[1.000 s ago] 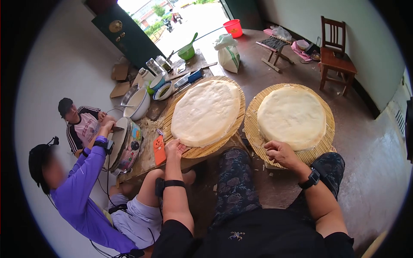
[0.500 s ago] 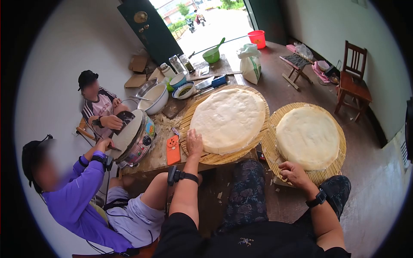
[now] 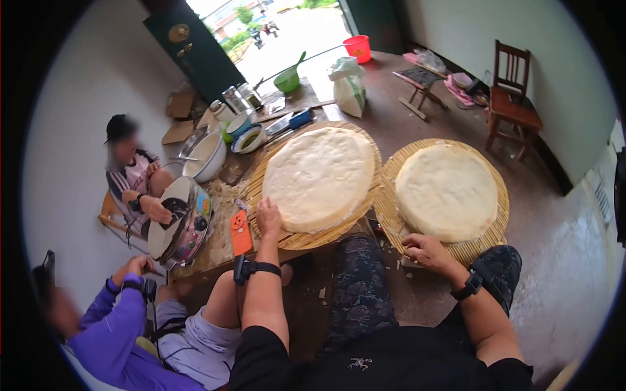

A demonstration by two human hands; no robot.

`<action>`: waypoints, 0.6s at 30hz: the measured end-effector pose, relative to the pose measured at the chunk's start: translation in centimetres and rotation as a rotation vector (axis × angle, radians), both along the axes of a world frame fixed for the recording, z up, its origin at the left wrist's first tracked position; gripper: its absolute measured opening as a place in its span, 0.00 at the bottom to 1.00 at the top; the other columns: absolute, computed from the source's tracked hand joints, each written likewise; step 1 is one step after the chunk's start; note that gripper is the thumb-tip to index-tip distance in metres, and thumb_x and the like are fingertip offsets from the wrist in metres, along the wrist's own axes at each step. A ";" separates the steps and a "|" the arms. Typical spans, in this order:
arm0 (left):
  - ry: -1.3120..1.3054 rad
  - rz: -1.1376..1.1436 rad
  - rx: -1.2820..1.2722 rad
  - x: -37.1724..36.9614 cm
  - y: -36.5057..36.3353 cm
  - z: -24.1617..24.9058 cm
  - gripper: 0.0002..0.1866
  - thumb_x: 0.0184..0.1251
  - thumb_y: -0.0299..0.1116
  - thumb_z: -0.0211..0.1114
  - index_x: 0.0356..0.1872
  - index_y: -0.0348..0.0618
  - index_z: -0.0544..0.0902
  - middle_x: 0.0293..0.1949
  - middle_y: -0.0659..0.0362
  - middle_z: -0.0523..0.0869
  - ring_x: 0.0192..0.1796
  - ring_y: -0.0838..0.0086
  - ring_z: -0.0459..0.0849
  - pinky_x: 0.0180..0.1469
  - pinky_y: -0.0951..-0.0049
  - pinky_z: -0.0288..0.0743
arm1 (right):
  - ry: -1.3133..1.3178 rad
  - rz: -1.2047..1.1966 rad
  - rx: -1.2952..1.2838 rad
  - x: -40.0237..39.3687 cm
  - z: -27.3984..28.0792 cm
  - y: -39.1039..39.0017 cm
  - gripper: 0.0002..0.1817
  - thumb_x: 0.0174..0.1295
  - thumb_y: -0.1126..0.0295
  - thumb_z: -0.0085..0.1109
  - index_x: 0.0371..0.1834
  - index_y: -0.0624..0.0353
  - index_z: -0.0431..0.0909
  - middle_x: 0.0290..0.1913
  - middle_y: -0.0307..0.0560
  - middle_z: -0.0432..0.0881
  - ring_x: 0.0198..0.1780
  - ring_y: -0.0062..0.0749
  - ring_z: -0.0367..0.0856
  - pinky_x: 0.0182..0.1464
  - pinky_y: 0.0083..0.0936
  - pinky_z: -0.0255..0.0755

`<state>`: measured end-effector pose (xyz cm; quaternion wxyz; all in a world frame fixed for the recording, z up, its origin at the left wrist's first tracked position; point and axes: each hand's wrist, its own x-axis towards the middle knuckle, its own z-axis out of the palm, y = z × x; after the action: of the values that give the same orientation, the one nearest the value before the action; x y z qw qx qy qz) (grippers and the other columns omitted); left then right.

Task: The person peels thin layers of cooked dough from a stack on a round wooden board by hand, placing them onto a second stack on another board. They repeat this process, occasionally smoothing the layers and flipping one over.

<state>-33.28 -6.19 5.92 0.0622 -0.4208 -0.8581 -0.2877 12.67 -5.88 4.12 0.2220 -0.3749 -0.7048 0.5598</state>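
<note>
A large pale stack of flat round sheets (image 3: 318,179) lies on a woven round tray (image 3: 365,212) on the table. My left hand (image 3: 268,217) rests at its lower left edge, fingers stretched out on the stack and tray. To the right, a smaller pale stack (image 3: 447,192) lies on a second woven tray (image 3: 499,202). At that tray's lower left edge is my right hand (image 3: 427,251), its fingers curled together; whether they pinch anything is too small to tell. An orange phone case (image 3: 240,233) lies left of my left hand.
At left, one person (image 3: 134,173) holds a dark scraper on a round griddle (image 3: 189,221); another, in purple (image 3: 114,332), sits nearer. Bowls (image 3: 207,156), jars (image 3: 233,101) and a white sack (image 3: 349,88) stand beyond. A wooden chair (image 3: 512,107) is at right.
The whole view has shifted, so things sit further left. The purple-sleeved person's hands have moved back from the griddle. The other person's scraper has moved across it. My hands keep their places at the trays.
</note>
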 end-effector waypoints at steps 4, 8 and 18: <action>0.137 -0.050 -0.066 3.2 1.7 3.6 0.21 0.58 0.35 0.58 0.53 0.39 0.75 0.53 0.47 0.75 0.57 0.54 0.72 0.60 0.62 0.65 | 0.029 -0.050 0.060 0.6 0.2 -0.2 0.16 0.55 0.67 0.54 0.44 0.66 0.75 0.32 0.51 0.81 0.32 0.31 0.79 0.37 0.26 0.72; 0.218 -0.422 0.082 9.3 6.6 5.1 0.22 0.59 0.37 0.58 0.54 0.40 0.74 0.56 0.47 0.74 0.61 0.57 0.70 0.63 0.63 0.62 | 0.026 -0.039 0.022 0.8 0.3 0.0 0.16 0.54 0.67 0.56 0.44 0.65 0.76 0.34 0.53 0.82 0.35 0.36 0.80 0.40 0.27 0.72; 0.217 -0.602 -0.203 21.2 14.8 3.0 0.25 0.63 0.43 0.52 0.59 0.44 0.69 0.61 0.52 0.70 0.65 0.59 0.65 0.64 0.58 0.58 | -0.007 -0.043 0.155 2.7 1.3 0.3 0.14 0.55 0.67 0.58 0.42 0.62 0.76 0.35 0.56 0.82 0.38 0.44 0.81 0.42 0.31 0.72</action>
<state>-12.11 8.62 8.89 0.0232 -0.6875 -0.7081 -0.1598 15.36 -5.62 5.41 0.2601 -0.3736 -0.7386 0.4972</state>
